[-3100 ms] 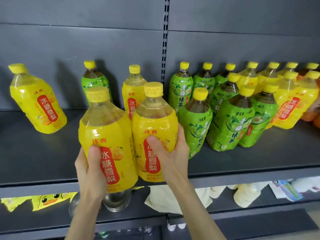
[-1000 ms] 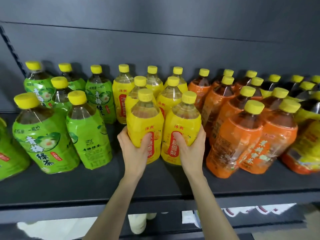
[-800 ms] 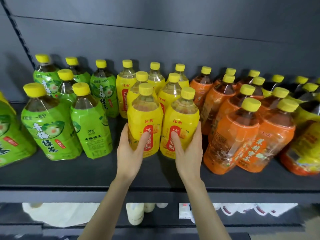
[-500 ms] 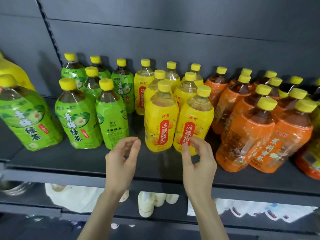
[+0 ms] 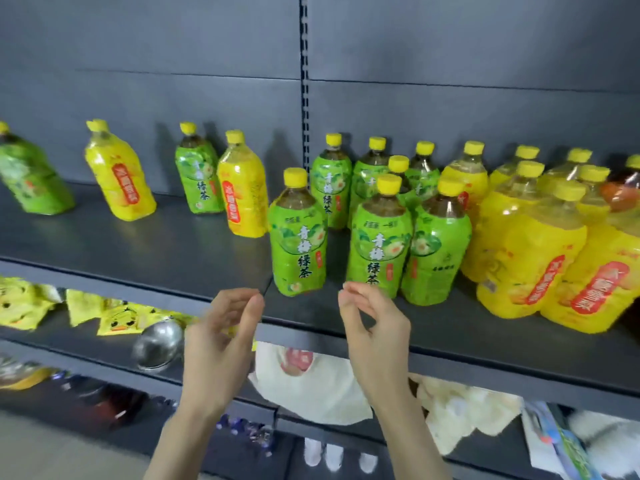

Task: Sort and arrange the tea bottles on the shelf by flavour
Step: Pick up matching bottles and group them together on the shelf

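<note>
Tea bottles with yellow caps stand on a dark grey shelf. A cluster of green-label bottles fills the middle, and one green bottle stands at its left front. Yellow-label bottles are grouped at the right. Further left stand mixed loose bottles: a yellow one, a green one, a yellow one and a green one at the frame edge. My left hand and my right hand hover empty before the shelf edge, fingers loosely curved.
An orange-label bottle peeks in at the far right. A slotted upright divides the back wall. The lower shelf holds yellow duck packets, a steel bowl and cream cloths.
Both hands set the two yellow bottles into the yellow group, let go and drew back. The view has swung left, bringing the mixed loose bottles into sight.
</note>
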Demonstrator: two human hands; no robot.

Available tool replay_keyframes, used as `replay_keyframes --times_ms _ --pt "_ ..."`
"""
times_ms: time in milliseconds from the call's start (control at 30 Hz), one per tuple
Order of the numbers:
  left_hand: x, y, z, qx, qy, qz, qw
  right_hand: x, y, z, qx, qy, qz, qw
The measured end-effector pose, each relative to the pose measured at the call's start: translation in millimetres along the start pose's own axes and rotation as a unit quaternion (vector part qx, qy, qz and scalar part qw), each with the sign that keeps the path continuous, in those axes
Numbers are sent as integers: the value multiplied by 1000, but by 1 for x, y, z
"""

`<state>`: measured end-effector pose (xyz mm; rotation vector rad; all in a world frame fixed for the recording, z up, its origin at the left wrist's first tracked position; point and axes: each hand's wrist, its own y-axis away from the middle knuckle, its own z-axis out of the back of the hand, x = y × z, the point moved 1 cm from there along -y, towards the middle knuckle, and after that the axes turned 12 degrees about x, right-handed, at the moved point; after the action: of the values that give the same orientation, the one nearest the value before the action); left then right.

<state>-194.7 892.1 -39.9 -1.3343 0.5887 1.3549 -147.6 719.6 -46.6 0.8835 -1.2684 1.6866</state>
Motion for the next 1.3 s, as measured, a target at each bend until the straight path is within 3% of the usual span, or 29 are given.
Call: replay_keyframes --times_ms 233,600,867,967,1067,1167,1300 --pt "29 -34 120 -24 1 2 1000 34 -30 -126 32 6 28 999" --pt "95 -157 220 -67 15 -20 997 44 -134 -263 70 -8 35 997" --pt "164 -269 267 -103 10 12 995 19 -215 -338 15 2 4 1000" --pt "196 -303 270 -101 11 41 994 11 -230 -348 -34 18 -17 999" --pt "216 -332 272 -106 -8 83 991 4 -237 -352 -136 52 -5 989" --pt "227 -360 273 -106 -10 107 989 -6 -239 -352 -262 116 -19 958" --pt "235 -382 272 -106 33 60 992 -19 -247 -351 -376 157 -73 910"
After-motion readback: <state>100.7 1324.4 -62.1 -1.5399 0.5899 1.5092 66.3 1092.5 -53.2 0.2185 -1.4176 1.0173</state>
